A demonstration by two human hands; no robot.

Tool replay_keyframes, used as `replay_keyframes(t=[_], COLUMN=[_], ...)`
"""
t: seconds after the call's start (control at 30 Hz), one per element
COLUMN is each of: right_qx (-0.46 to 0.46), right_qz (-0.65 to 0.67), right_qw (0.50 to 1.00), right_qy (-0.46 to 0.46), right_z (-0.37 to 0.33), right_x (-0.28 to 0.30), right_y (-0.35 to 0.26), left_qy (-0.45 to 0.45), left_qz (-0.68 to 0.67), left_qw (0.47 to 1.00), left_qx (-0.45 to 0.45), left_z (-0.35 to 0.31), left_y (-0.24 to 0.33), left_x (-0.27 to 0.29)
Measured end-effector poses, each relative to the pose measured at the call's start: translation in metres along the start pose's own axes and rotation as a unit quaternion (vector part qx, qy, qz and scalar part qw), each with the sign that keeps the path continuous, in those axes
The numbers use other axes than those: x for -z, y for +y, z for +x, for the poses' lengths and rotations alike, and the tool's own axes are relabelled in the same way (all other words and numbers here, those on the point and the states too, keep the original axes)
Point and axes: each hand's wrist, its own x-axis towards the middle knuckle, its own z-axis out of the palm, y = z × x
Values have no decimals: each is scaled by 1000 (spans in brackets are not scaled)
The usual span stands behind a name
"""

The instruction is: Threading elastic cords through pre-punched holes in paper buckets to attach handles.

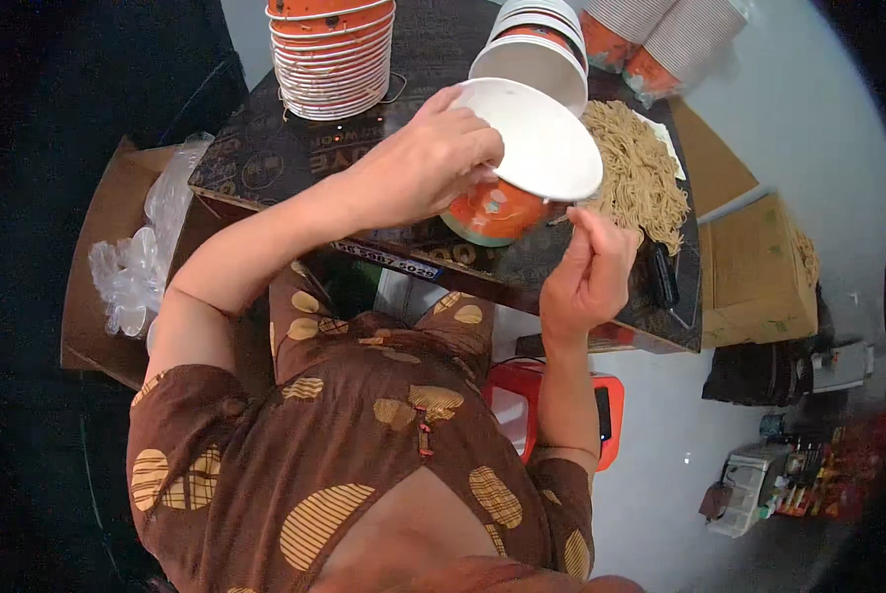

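In the head view, the paper tub [532, 148], white inside and orange outside, is held tilted above the near edge of the dark table [250, 170], its mouth turned up. It looks light: thin, fairly stiff card that should keep its shape in a gentle hold but could crease or buckle if the wall is squeezed hard. The smooth outer wall may be a little slippery, so the rim looks like the surest place to take hold, with a second touch low on the side to steady it.

The tub lies between the two hands. The left hand [455, 148] grasps it at the left side of the rim, fingers bent around the edge. The right hand [593, 267] is at its lower right, finger and thumb drawn together just beside the rim; whether they touch the tub or pinch something thin, I can't make out.

Beyond the right hand, a pile of tan strands [633, 168] lies on the table, with a black-handled tool [664, 277] near it. An upright stack of tubs [332, 74] stands farther to the left, and another stack [542, 64] lies on its side behind the held tub.
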Motion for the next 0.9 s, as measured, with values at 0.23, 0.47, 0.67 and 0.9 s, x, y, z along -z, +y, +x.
replay_keyframes(t=[0.23,0.47,0.67,0.9], right_qx=[-165,-253,-278,-279], right_qz=[126,143,113,132], right_qw=[975,956,954,951], right_qy=[75,44,13,-17], right_z=[-11,-13,-19,-18], right_x=[-12,-22,-22,-25], right_y=[-13,-10,-4,-5], left_qy=[19,24,1,4], left_qz=[-1,0,23,21], left_qw=[997,997,998,998], left_qx=[76,70,62,59], left_z=[-9,-10,-11,-12], left_y=[1,3,2,2], left_x=[-9,-9,-8,-9])
